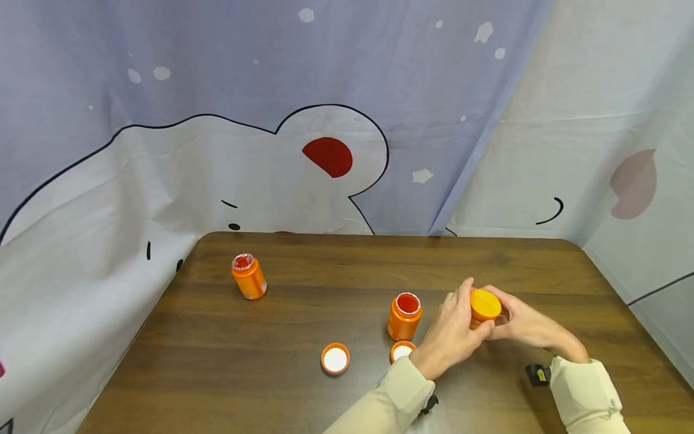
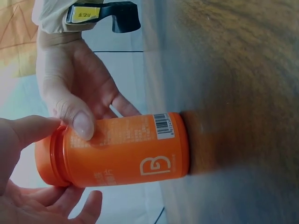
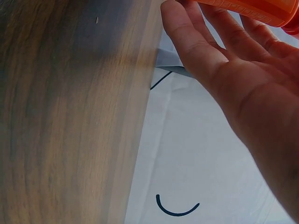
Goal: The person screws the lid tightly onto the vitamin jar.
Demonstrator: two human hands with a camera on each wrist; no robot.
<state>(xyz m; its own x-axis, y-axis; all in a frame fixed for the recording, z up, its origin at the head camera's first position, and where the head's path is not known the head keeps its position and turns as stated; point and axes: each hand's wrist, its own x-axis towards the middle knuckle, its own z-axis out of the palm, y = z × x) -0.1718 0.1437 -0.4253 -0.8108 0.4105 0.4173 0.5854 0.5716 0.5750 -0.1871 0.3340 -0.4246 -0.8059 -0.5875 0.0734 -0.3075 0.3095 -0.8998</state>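
While the left hand [image 1: 450, 325] grips its lid [image 2: 45, 161], the right hand [image 1: 525, 320] grasps an orange bottle [image 2: 121, 151]. Uncapped bottles [image 1: 403, 324] [image 1: 250, 282] stand left.

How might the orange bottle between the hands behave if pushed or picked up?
The bottle probably feels stiff, as its sides show no dents. Taller than wide, it could tip if pushed near its cap. Its round body would likely roll if laid down.
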